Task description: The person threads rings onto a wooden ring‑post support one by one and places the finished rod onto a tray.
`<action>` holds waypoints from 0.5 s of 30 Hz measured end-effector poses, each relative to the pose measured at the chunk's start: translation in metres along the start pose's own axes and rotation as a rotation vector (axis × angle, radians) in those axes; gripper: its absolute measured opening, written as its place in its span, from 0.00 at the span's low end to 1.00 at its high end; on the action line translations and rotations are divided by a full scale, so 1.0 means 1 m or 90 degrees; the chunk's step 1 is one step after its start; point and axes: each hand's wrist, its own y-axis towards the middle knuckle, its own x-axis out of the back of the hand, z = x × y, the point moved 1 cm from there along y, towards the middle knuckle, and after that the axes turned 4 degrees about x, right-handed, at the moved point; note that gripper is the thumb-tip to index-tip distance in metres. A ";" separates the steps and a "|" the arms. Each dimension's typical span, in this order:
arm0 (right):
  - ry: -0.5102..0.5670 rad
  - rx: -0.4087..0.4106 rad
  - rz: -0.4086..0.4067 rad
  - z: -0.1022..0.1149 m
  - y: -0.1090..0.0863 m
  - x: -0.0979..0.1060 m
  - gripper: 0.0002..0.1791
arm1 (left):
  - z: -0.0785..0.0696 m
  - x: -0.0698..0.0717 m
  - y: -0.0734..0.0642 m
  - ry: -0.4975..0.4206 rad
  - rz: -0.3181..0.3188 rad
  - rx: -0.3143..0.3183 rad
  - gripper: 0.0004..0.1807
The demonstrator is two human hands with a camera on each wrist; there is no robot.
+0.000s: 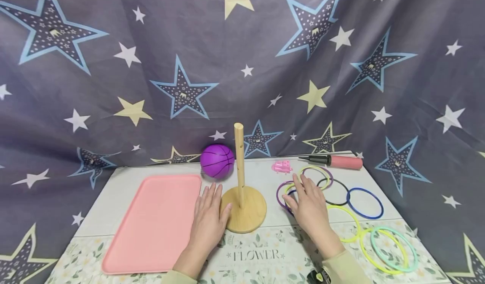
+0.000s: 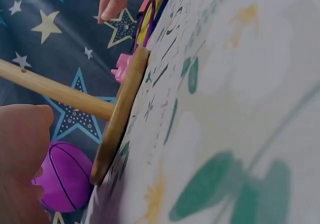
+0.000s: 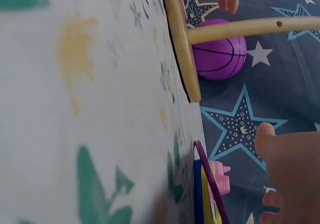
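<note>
A wooden stand (image 1: 244, 210) with a round base and an upright peg stands at the middle of the table. My left hand (image 1: 207, 218) is at its left, between the base and a pink tray (image 1: 155, 225), fingers extended and holding nothing. Over the left part of several coloured rings (image 1: 365, 203) is my right hand (image 1: 311, 208), its fingers straight and thumb spread. In the right wrist view, a purple ring (image 3: 212, 184) leans up past blue and yellow ones near that hand. Behind the stand sits a purple ball (image 1: 217, 161) with black lines.
A small pink plastic toy (image 1: 282, 166) lies at the back, right of the stand. Beside it is a hand pump (image 1: 335, 161) with a black nozzle. A star-patterned curtain (image 1: 242, 56) hangs behind and around the table. A floral cloth (image 1: 261, 258) covers the table's near part.
</note>
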 end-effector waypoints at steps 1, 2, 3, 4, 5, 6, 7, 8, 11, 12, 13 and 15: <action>0.002 -0.009 0.007 -0.002 0.000 0.000 0.43 | 0.001 -0.001 0.000 -0.003 0.000 0.002 0.41; 0.002 -0.014 0.013 -0.003 0.001 -0.001 0.43 | 0.002 -0.001 0.000 -0.007 0.000 0.005 0.40; 0.004 -0.020 0.019 -0.005 0.001 -0.001 0.43 | 0.003 -0.002 0.001 -0.012 0.001 0.008 0.40; 0.007 -0.025 0.023 -0.006 0.002 -0.001 0.43 | 0.004 -0.002 0.000 -0.017 -0.002 0.008 0.40; 0.010 -0.029 0.024 -0.007 0.002 -0.002 0.43 | 0.004 -0.003 0.001 -0.021 -0.001 0.012 0.40; 0.013 -0.031 0.025 -0.009 0.003 -0.002 0.43 | 0.005 -0.003 0.001 -0.025 -0.002 0.014 0.40; 0.016 -0.034 0.024 -0.010 0.003 -0.002 0.42 | 0.006 -0.003 0.001 -0.030 -0.003 0.014 0.39; 0.020 -0.037 0.022 -0.011 0.004 -0.002 0.42 | 0.006 -0.004 0.001 -0.035 -0.005 0.013 0.39; 0.034 -0.054 0.028 -0.014 0.006 -0.003 0.42 | 0.006 -0.005 0.002 -0.045 -0.002 0.013 0.39; 0.039 -0.062 0.035 -0.015 0.006 -0.003 0.42 | 0.006 -0.006 0.002 -0.049 0.000 0.015 0.39; 0.042 -0.071 0.045 -0.017 0.007 -0.004 0.42 | 0.006 -0.007 0.001 -0.053 0.005 0.018 0.39; 0.050 -0.085 0.060 -0.020 0.007 -0.006 0.43 | 0.006 -0.009 0.001 -0.061 0.014 0.027 0.39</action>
